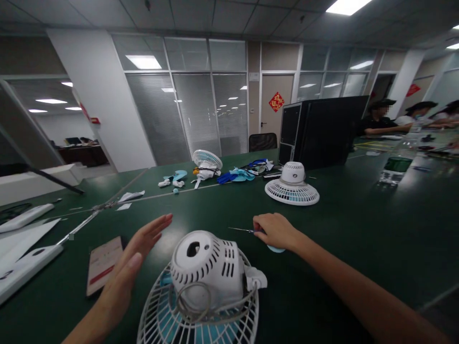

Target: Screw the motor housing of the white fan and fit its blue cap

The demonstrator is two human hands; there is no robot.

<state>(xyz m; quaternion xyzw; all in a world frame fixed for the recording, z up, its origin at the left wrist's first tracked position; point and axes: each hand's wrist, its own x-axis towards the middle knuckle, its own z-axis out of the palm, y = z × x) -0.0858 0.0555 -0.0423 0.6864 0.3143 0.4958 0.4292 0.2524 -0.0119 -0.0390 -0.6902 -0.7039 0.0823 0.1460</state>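
Note:
A white fan (211, 267) lies face down in front of me, its motor housing up and its grey cord coiled against the housing. Light blue blades show through its grille. My left hand (134, 258) hovers to the left of the fan, fingers stretched and holding nothing. Beyond the fan on the right, my right hand (274, 229) is closed around a screwdriver (241, 230), whose thin shaft points left. Most of its handle is hidden by my fingers. A light blue piece (276, 249) peeks out under that hand.
A phone (104, 265) lies left of my left hand. Farther back are a second fan base (292, 184), a small fan (206, 165), blue parts (240, 175), a black computer case (322, 134) and a water bottle (397, 162). White panels (28, 267) lie far left. Several people sit at back right.

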